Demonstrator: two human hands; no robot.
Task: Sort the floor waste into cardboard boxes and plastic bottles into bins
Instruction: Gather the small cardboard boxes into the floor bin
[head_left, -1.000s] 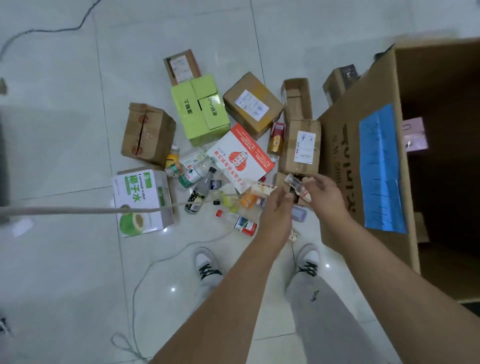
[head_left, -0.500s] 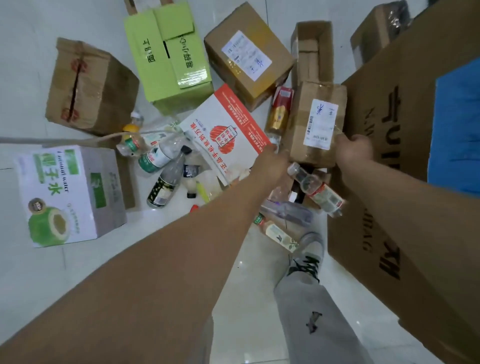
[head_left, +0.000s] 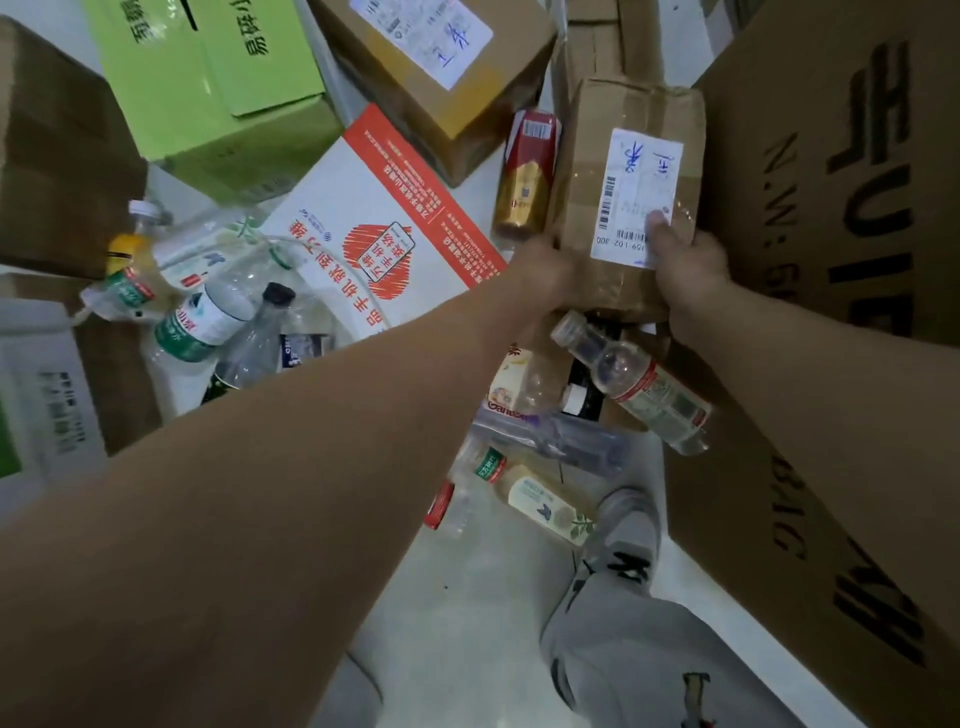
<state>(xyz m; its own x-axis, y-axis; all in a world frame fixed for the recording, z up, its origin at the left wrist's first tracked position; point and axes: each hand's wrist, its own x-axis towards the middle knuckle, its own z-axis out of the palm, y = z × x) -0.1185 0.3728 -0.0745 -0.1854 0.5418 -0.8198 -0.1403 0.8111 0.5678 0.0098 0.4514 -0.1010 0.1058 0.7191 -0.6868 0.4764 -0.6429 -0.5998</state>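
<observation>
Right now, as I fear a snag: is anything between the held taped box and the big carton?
Nothing visible. The left hand and right hand grip the taped box, with the wall of the big carton directly beside it; its opening is out of frame.

Bare forearms, grey trousers (head_left: 639, 670), grey laced sneaker (head_left: 626, 535)

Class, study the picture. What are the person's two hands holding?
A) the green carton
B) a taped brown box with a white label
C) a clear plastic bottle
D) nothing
B: the left hand and right hand grip the taped brown box from either side, the right thumb resting on its white label.
</observation>
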